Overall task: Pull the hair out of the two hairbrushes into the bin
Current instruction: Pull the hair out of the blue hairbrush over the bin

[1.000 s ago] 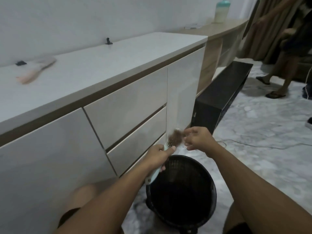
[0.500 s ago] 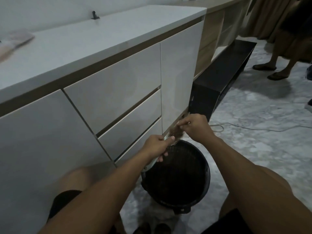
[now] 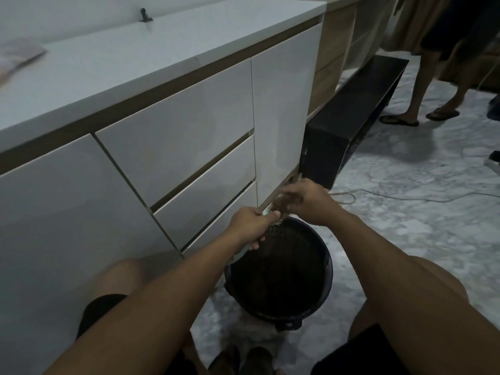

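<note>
My left hand [image 3: 250, 226] grips a pale hairbrush [image 3: 266, 211] by its handle, above the far rim of the black mesh bin [image 3: 323, 290] on the floor between my knees. My right hand [image 3: 308, 200] is closed on a clump of brown hair [image 3: 284, 203] at the brush head; the bristles are mostly hidden by hair and fingers. A second brush [image 3: 19, 56], pinkish and blurred, lies on the white counter at the far left.
The white cabinet [image 3: 173, 136] with drawers stands right ahead and to the left. A black box [image 3: 354, 123] rests on the marble floor beyond the bin, with a cable [image 3: 405, 197] trailing past it. Another person's legs [image 3: 422, 90] stand at the upper right.
The view has tipped downward and closer to the bin. Both hands with the brush have sunk towards the bin's rim, and the right hand has closed over more of the hair.
</note>
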